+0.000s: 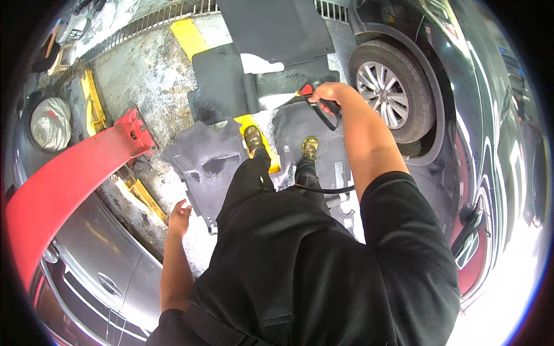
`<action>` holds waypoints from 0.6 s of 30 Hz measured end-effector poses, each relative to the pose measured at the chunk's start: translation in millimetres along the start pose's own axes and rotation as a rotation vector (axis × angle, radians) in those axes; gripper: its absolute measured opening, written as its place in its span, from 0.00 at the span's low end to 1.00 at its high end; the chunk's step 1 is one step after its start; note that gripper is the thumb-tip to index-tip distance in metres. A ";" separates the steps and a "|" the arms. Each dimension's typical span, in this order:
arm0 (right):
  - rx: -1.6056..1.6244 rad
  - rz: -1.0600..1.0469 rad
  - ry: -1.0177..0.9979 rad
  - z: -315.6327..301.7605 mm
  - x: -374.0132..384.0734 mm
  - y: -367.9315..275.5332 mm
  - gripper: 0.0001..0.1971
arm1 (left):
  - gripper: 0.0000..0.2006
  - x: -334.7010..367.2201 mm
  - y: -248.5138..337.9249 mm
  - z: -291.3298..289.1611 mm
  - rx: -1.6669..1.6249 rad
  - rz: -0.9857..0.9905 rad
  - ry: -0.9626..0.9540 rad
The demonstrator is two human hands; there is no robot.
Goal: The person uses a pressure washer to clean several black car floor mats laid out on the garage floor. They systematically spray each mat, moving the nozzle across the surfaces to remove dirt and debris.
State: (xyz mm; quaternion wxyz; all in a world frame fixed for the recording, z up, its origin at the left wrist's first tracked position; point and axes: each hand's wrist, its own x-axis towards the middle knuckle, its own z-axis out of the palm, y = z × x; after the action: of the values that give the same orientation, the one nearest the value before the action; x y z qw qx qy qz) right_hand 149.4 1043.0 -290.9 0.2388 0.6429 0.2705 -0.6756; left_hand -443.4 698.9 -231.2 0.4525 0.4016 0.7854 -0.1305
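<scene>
My right hand [327,95] grips a spray gun [311,99] with a red and black handle, held out in front of me and aimed at the ground. A thin black hose [323,190] runs from it across my legs. Several dark rubber car floor mats lie on the wet concrete: one under my feet [202,164], one ahead [222,81], another farther off [277,26]. My left hand [179,216] hangs at my side, fingers loose, holding nothing. I stand on the mats in dark trousers and wet shoes.
A dark car with a silver alloy wheel [388,95] stands at the right, its door open. A grey car [109,271] is at the lower left. A red lift arm [69,173] crosses the left. Yellow floor markings [187,34] and a drain grate [156,17] lie ahead.
</scene>
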 end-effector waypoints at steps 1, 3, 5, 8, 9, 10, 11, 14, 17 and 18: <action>-0.011 -0.017 -0.012 9.2 -2.0 -8.6 0.13 | 0.25 -5.7 3.7 0.0 -0.022 -0.020 -0.011; -0.051 0.021 0.035 18.1 13.1 -18.0 0.13 | 0.26 -10.0 1.9 -1.2 -0.023 -0.041 -0.014; -0.094 0.048 0.073 23.5 11.1 -24.4 0.12 | 0.26 -8.9 -11.6 6.7 -0.038 -0.051 -0.009; -0.116 0.075 0.143 9.5 4.9 -6.2 0.11 | 0.25 -5.7 -21.6 14.0 -0.067 -0.037 -0.012; -0.085 0.062 0.159 -0.1 8.1 9.1 0.11 | 0.26 -3.9 -21.6 13.3 -0.074 -0.032 -0.017; -0.061 0.050 0.175 -11.1 9.5 24.0 0.11 | 0.26 -4.3 -16.3 12.1 -0.085 -0.030 -0.022; -0.033 0.037 0.193 -21.9 8.1 38.9 0.12 | 0.26 -2.7 -11.3 11.1 -0.094 -0.025 -0.027; 0.132 0.126 0.357 -36.8 -16.6 67.7 0.13 | 0.26 5.0 -6.3 11.6 -0.105 0.014 -0.020; 0.329 0.164 0.399 -56.1 -23.3 107.7 0.13 | 0.26 7.1 6.1 8.8 -0.093 0.020 -0.023; 0.318 0.187 0.462 -59.8 -29.0 113.7 0.11 | 0.25 7.9 6.4 8.7 -0.080 0.036 -0.026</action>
State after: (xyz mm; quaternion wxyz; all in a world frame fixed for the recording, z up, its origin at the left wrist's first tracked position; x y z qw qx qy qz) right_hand 271.6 998.4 -270.2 0.1282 0.8312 0.1482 -0.5203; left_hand -435.5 702.1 -241.4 0.4806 0.3954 0.7768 -0.0959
